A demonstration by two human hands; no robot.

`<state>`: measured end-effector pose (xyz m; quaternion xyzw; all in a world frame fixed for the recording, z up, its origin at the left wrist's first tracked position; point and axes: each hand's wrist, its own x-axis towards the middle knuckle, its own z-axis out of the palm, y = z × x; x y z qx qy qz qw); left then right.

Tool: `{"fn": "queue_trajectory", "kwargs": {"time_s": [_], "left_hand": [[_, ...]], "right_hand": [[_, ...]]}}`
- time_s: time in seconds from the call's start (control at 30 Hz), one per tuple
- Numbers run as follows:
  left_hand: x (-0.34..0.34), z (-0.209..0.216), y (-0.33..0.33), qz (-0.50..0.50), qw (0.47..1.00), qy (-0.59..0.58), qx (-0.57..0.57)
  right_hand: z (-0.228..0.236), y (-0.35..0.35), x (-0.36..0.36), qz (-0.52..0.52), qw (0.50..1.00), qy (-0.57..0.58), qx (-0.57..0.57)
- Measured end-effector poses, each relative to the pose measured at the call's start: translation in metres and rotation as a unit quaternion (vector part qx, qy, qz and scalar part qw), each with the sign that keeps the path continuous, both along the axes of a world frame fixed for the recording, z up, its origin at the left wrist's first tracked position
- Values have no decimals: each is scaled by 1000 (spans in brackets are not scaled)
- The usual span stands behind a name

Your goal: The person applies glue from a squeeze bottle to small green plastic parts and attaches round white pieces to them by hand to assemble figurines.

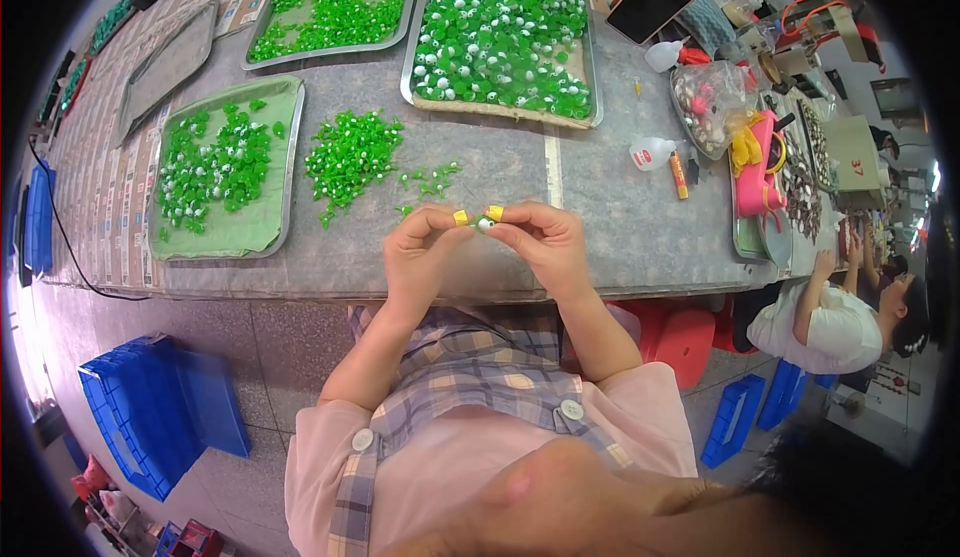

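Note:
My left hand and my right hand meet just above the near edge of the table, both closed in a pinch. Yellow tape wraps a fingertip on each. Between the right fingers sits a small white bead with a dark spot. The left fingertips grip a tiny green piece at the bead's left side, mostly hidden by the fingers. Just beyond them lie a few loose green pieces and a larger pile of small green and white pieces.
A green-lined tray of green and white pieces stands left. Two fuller trays lie at the back. On the right are a white squeeze bottle, an orange tube and a pink tool. Another person sits far right.

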<state>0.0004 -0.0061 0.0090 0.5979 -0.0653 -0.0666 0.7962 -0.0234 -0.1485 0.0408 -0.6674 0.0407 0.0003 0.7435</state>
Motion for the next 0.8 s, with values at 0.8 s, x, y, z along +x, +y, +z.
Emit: {"fn": "queue_trajectory", "kwargs": {"time_s": [0.8], "left_hand": [[6,20,7,-58,946,-210,241]], "right_hand": [[-9,-7,-4,51,985,88,140]]}}
